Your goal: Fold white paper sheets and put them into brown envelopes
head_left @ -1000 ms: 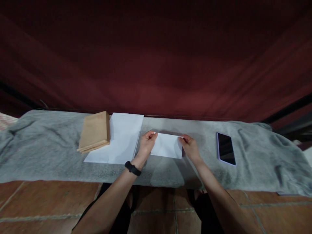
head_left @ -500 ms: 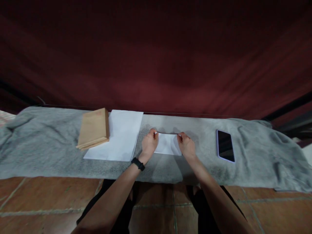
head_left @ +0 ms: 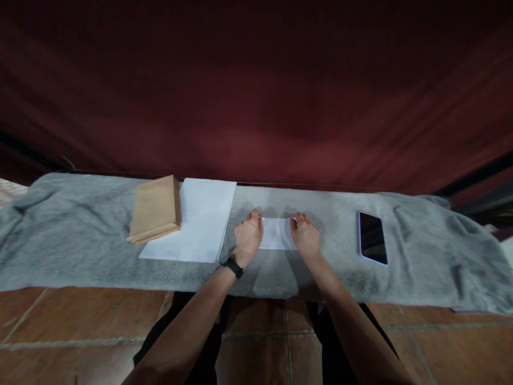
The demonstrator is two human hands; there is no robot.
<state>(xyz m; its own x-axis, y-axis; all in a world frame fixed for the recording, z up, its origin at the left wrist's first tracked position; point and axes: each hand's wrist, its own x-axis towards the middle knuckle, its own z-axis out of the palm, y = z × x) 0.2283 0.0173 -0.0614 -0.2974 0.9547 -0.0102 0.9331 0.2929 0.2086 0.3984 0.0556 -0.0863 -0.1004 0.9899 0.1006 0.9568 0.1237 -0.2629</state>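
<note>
A small white rectangle of folded paper (head_left: pixel 276 233) lies between my hands over the grey cloth. My left hand (head_left: pixel 248 234), with a black band on its wrist, is closed on the paper's left end. At the opposite end my right hand (head_left: pixel 305 235) pinches the upper right corner. Both thumbs and forefingers sit at the far edge; the fingertips are partly hidden. Left of my left hand rests a stack of white paper sheets (head_left: pixel 200 224), and brown envelopes (head_left: pixel 154 208) are piled partly on top of it.
The grey cloth (head_left: pixel 80 230) covers a long, narrow surface. A phone with a dark screen and purple case (head_left: pixel 372 238) lies to the right. A dark red curtain (head_left: pixel 256 117) rises behind. Terracotta tiles (head_left: pixel 88 315) floor the near side.
My hands have come slightly closer together, the left shifting a little right, both still on the folded paper. The paper shows a bit narrower between them. The view has tilted slightly.
</note>
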